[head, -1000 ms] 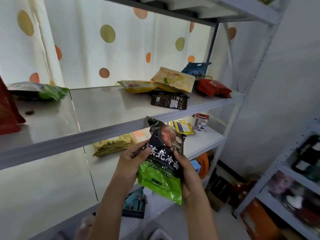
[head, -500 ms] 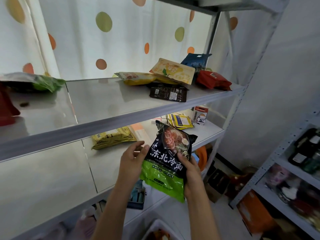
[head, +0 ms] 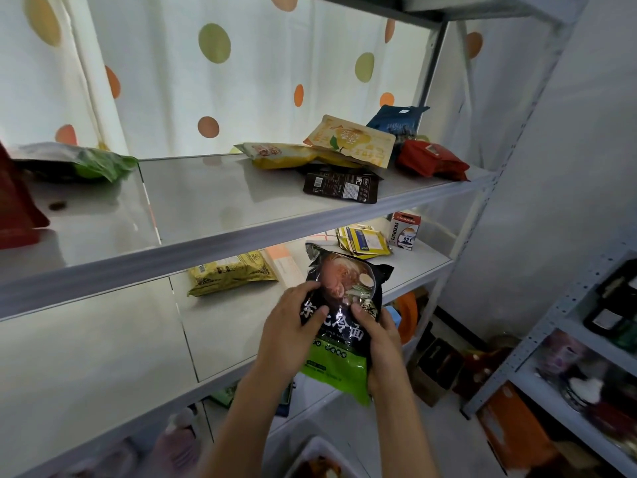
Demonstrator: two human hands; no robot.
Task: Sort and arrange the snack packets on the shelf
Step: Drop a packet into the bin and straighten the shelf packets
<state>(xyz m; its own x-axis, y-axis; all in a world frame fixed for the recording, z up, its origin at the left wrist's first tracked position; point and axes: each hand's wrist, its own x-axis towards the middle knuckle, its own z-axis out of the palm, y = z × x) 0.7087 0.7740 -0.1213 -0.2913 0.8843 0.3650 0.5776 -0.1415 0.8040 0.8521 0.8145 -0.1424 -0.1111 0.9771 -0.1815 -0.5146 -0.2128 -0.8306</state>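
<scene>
A black-and-green noodle packet (head: 339,326) was held upright in both hands, in front of the middle shelf (head: 241,326), at roughly 6 o'clock in the view; the left hand (head: 293,334) was wrapped round its left edge, thumb pressed on the front; the right hand (head: 381,343) was gripped on its right edge, thumb on the printed face; both grips were closed on the packet, not wide. On the upper shelf (head: 220,198), a cluster was seen at about 1 o'clock: a yellow packet (head: 279,155), a pear-printed pouch (head: 351,141) lying partly over it, a blue bag (head: 396,124) behind, a red packet (head: 431,160) at the far right, a dark flat packet (head: 341,188) nearest the front edge. A green-ended packet (head: 86,162) and a red bag (head: 17,208) were seen at 9 o'clock. On the middle shelf, a yellow-gold packet (head: 231,272) lay at the packet's 10 o'clock; yellow sachets (head: 363,241) and a small white box (head: 405,231) lay at its 1 o'clock.
</scene>
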